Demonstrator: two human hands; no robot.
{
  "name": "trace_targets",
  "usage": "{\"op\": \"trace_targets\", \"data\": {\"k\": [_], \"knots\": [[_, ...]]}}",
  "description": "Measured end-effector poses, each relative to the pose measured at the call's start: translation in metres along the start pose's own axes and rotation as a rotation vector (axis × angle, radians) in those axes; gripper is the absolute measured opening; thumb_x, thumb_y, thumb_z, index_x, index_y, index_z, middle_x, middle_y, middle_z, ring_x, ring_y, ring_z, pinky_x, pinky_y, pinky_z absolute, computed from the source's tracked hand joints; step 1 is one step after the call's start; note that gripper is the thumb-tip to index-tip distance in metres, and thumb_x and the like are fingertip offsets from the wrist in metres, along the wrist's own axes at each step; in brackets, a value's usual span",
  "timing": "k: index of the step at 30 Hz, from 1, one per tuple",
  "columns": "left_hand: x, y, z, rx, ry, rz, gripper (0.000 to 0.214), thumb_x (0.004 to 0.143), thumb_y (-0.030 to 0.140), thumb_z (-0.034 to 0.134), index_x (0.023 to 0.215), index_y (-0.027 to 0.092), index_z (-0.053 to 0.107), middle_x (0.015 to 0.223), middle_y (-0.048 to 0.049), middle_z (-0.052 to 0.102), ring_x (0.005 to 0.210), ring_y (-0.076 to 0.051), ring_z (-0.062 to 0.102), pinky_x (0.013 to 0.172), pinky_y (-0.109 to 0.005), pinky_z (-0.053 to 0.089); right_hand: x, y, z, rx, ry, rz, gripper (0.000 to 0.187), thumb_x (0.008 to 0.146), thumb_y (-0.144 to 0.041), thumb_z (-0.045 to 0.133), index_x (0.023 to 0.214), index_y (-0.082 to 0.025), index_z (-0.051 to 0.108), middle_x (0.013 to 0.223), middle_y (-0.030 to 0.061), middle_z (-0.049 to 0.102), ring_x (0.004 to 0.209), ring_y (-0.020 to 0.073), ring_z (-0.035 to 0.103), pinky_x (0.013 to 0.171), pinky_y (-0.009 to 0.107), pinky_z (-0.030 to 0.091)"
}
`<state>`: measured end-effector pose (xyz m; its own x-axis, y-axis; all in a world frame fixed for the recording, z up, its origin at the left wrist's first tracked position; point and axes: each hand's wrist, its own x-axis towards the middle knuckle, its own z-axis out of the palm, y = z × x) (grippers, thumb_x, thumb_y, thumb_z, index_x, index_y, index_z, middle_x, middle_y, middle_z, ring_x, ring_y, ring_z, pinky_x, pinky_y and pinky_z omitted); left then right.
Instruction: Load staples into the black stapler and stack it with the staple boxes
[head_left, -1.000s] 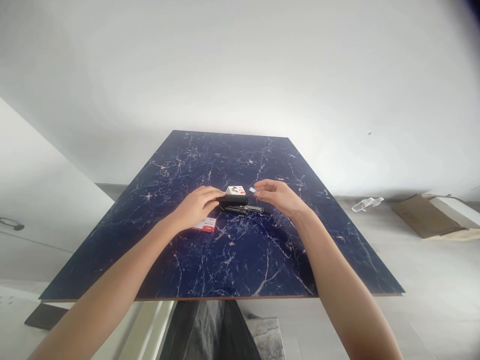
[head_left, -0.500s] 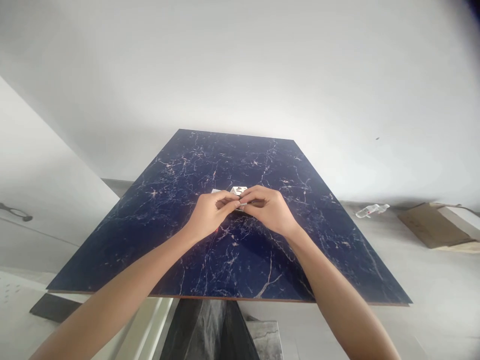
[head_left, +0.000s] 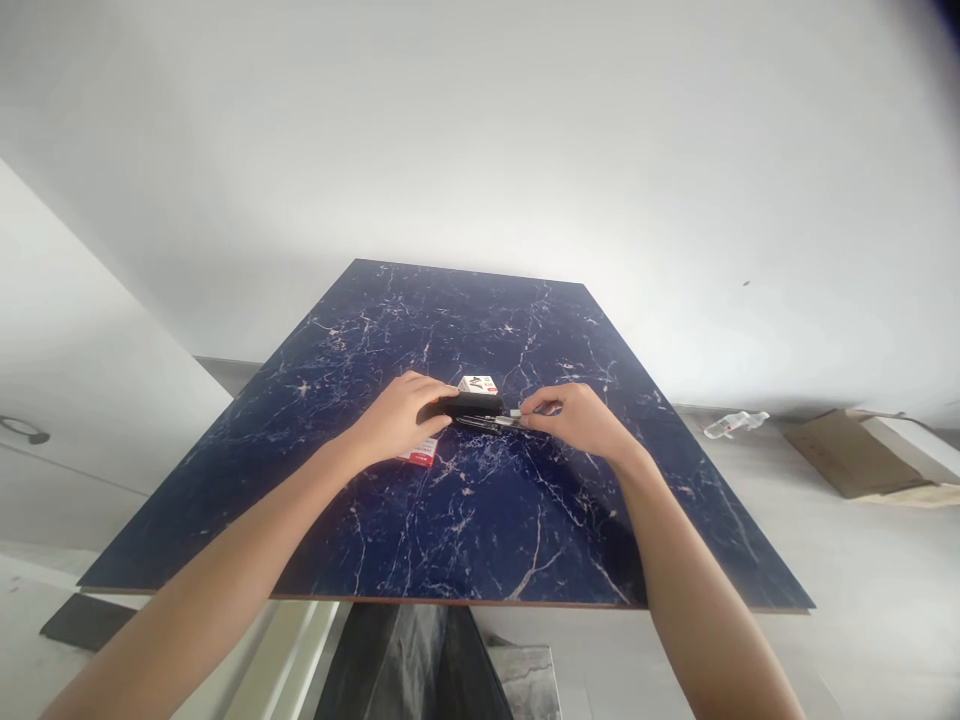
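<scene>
Across the dark blue marble tabletop (head_left: 480, 530), a black stapler (head_left: 469, 405) lies crosswise, gripped from above by the left hand (head_left: 397, 418). The right hand (head_left: 577, 420) pinches a small metal piece (head_left: 516, 413) just beside its end.

The dark blue marble-veined table (head_left: 480, 530) at lower centre looks glossy and smooth. At centre, the long black stapler (head_left: 469, 404) looks matt plastic, and the small white box (head_left: 478, 385) looks like printed card.

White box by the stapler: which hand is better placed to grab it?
Probably the left hand: it rests on the black stapler, right beside the white box. The right hand is farther off, at the stapler's metal bar.
</scene>
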<state>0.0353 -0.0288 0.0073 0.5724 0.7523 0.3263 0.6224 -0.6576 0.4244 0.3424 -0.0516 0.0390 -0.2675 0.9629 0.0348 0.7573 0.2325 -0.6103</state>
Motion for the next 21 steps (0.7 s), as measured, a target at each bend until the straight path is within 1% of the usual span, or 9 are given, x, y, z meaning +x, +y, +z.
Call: {"op": "trace_targets", "data": {"k": [2,4,9,12,15,18,20,21], "knots": [[0.0,-0.006,0.003,-0.021,-0.025,-0.055,0.036,0.097,0.038,0.057,0.131,0.027,0.064,0.129,-0.0074,0.066,0.118,-0.028,0.057,0.099,-0.049,0.049,0.002,0.004,0.004,0.012,-0.059,0.006,0.015,0.083,-0.035,0.07,0.09,-0.027,0.08,0.097,0.0012,0.076,0.087,0.0197,0.07,0.082,0.034,0.057],[0.0,-0.007,0.006,-0.038,-0.028,-0.077,0.037,0.098,0.038,0.055,0.132,0.027,0.063,0.129,-0.0079,0.066,0.117,-0.028,0.058,0.098,-0.048,0.05,0.003,0.004,0.008,0.022,-0.086,0.005,0.015,0.083,-0.034,0.07,0.089,-0.026,0.08,0.096,0.0009,0.076,0.087,0.019,0.07,0.082,0.033,0.057],[0.001,-0.006,0.006,-0.056,-0.031,-0.064,0.038,0.099,0.041,0.052,0.132,0.026,0.063,0.127,-0.0092,0.065,0.115,-0.027,0.058,0.096,-0.047,0.05,0.001,0.001,0.009,0.024,-0.055,0.004,0.017,0.083,-0.037,0.07,0.091,-0.026,0.08,0.096,0.0009,0.076,0.087,0.0189,0.071,0.082,0.032,0.057],[0.0,-0.006,0.007,-0.055,-0.035,-0.067,0.038,0.099,0.041,0.052,0.133,0.027,0.062,0.129,-0.0084,0.065,0.117,-0.027,0.057,0.098,-0.047,0.05,0.002,0.001,0.009,-0.003,-0.082,-0.004,0.015,0.083,-0.034,0.069,0.089,-0.026,0.08,0.095,0.0011,0.076,0.086,0.0185,0.071,0.081,0.031,0.057],[0.0,-0.006,0.008,-0.05,-0.049,-0.086,0.039,0.099,0.041,0.051,0.135,0.029,0.061,0.132,-0.0072,0.063,0.12,-0.027,0.055,0.099,-0.046,0.049,0.004,-0.001,0.015,-0.033,-0.087,-0.01,0.016,0.084,-0.032,0.068,0.092,-0.026,0.08,0.097,0.0013,0.076,0.086,0.0185,0.071,0.081,0.031,0.057],[0.001,-0.006,0.002,-0.045,-0.095,-0.11,0.041,0.098,0.044,0.053,0.135,0.03,0.061,0.133,-0.0066,0.062,0.12,-0.028,0.055,0.1,-0.045,0.048,0.003,-0.004,0.016,-0.113,-0.074,-0.048,0.015,0.086,-0.029,0.066,0.09,-0.026,0.08,0.101,0.0007,0.076,0.09,0.019,0.07,0.086,0.032,0.055],[0.001,-0.007,-0.004,-0.037,-0.14,-0.14,0.049,0.094,0.047,0.057,0.141,0.031,0.057,0.136,-0.0071,0.061,0.121,-0.03,0.056,0.1,-0.046,0.048,-0.001,-0.006,0.01,-0.166,-0.052,-0.081,0.015,0.087,-0.027,0.063,0.088,-0.026,0.078,0.108,0.0009,0.075,0.093,0.0194,0.07,0.089,0.033,0.053],[0.001,-0.008,-0.008,-0.027,-0.159,-0.167,0.054,0.092,0.048,0.06,0.144,0.032,0.054,0.138,-0.0078,0.06,0.121,-0.031,0.056,0.1,-0.047,0.048,-0.004,-0.006,0.006,-0.185,-0.035,-0.073,0.016,0.088,-0.028,0.062,0.089,-0.025,0.077,0.109,0.0017,0.075,0.094,0.0199,0.07,0.088,0.033,0.053]]}}
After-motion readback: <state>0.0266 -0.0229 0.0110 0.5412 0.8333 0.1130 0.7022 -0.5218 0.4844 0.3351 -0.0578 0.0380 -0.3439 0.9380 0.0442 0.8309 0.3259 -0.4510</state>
